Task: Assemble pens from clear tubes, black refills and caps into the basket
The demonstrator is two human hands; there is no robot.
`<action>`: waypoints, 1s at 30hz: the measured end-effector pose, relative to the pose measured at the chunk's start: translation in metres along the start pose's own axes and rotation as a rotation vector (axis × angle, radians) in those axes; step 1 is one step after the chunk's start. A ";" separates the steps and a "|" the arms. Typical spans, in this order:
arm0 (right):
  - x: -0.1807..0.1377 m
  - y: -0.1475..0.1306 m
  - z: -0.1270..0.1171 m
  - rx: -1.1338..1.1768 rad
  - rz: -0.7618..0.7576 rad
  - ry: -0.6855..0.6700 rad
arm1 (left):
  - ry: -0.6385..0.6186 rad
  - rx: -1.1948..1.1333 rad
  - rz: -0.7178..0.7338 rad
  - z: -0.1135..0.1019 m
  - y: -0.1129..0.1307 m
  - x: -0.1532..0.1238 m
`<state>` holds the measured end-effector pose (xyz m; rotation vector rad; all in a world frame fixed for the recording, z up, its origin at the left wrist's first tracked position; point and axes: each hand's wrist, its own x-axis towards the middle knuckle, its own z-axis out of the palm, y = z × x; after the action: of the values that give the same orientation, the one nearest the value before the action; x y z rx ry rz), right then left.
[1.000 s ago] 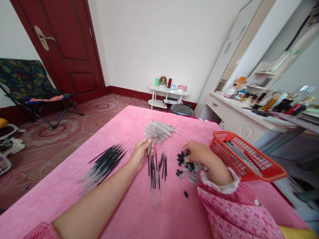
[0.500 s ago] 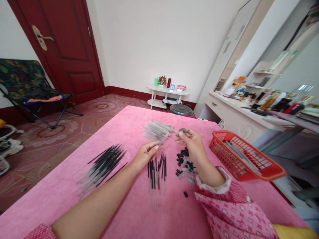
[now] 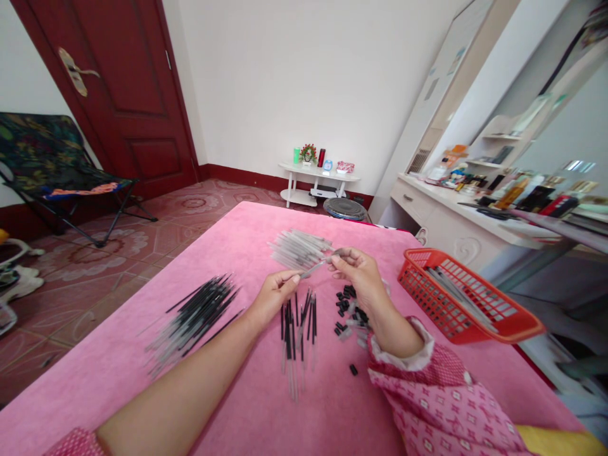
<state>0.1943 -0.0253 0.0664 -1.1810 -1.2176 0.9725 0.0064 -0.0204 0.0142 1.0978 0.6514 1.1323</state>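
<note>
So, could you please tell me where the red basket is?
In the head view, the red basket is at the right side of the pink-covered table, right of the right hand and the small black pieces.

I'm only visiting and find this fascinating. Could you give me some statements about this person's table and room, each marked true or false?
1. The left hand holds a thin gray stick. True.
2. Small black pieces lie left of the basket. True.
3. The right hand is inside the basket. False: the right hand is outside, near the stick.
4. The basket is blue. False: the basket is red.
5. The door is dark red. True.
</note>
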 end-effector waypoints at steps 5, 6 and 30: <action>0.001 -0.001 -0.002 0.009 -0.009 -0.011 | -0.059 0.085 0.020 -0.002 -0.001 0.001; 0.001 -0.001 -0.002 0.007 -0.008 -0.015 | -0.059 0.089 0.021 -0.002 0.000 0.001; -0.001 0.001 0.001 -0.122 -0.087 -0.226 | -0.013 0.411 0.167 0.000 0.002 -0.002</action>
<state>0.1931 -0.0258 0.0647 -1.1238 -1.5134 0.9975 0.0051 -0.0223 0.0154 1.5306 0.8166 1.1607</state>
